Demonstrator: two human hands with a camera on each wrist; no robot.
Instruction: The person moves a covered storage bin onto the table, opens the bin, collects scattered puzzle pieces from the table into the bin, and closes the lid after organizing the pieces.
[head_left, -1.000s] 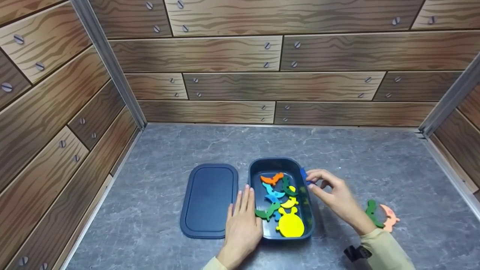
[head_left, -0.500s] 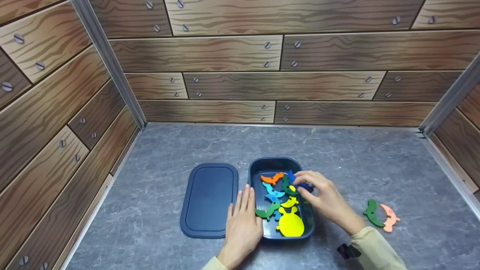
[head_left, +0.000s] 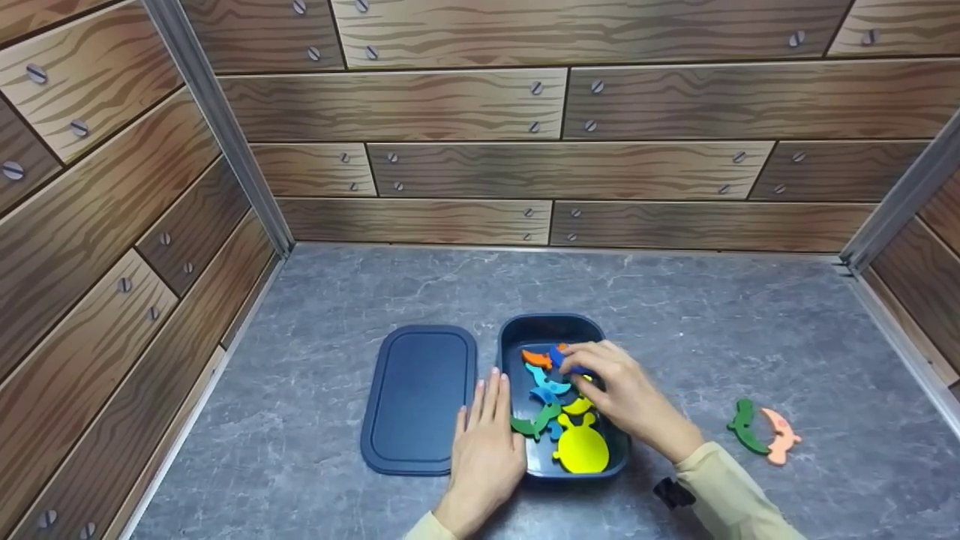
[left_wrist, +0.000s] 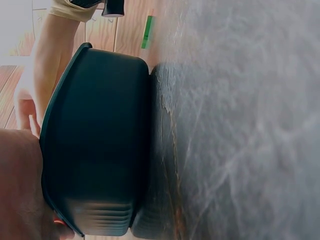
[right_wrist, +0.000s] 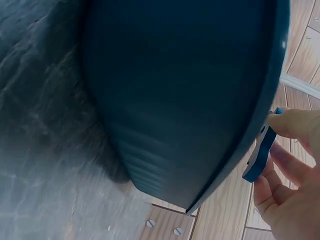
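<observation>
My right hand pinches a dark blue toy piece between thumb and fingertips, over the dark blue plastic box. In the right wrist view the blue piece shows edge-on by the box rim, thumb on one side and fingers on the other. My left hand lies with straight fingers along the box's left rim. Inside the box are an orange crescent piece, light blue ones, a green one, a yellow crescent and a large yellow animal-shaped piece.
A dark blue lid lies flat left of the box. Right of the box, a green crescent piece and a peach one lie on the grey marbled table. Wood-patterned walls enclose the table at the back and sides.
My right hand has carried the blue piece leftward from beside the box's right rim to over its inside, now partly covering the orange piece. My left hand has stayed put.
</observation>
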